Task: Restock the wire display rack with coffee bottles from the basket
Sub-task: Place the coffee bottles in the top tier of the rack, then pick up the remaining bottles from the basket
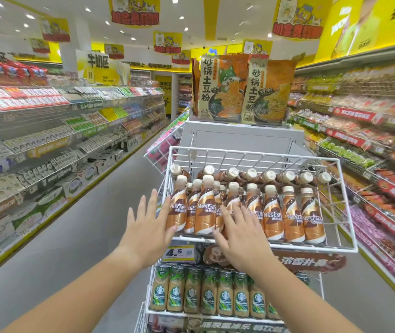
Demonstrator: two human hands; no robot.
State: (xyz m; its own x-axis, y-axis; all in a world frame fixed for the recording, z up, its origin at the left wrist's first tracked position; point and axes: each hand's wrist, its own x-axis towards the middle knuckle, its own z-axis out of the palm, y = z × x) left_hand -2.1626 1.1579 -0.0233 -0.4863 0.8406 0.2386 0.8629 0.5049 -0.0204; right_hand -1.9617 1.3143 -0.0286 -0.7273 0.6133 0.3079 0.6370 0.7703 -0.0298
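A white wire display rack (345,207) stands in front of me, its top tier filled with several brown Nescafe coffee bottles (292,219) standing upright, more lying on their sides behind. My left hand (147,227) is open, fingers spread, its fingertips against the leftmost bottle at the rack's left side. My right hand (238,236) lies flat and open on the front of the bottles left of centre. Neither hand holds a bottle. No basket is in view.
The tier below holds several Starbucks bottles (209,296) behind a 4.5 price tag (178,253). Noodle packets (242,90) stand on a grey cabinet above the rack. Stocked shelves line the left (47,140) and right (371,152) sides, with a grey aisle floor (90,224) on the left.
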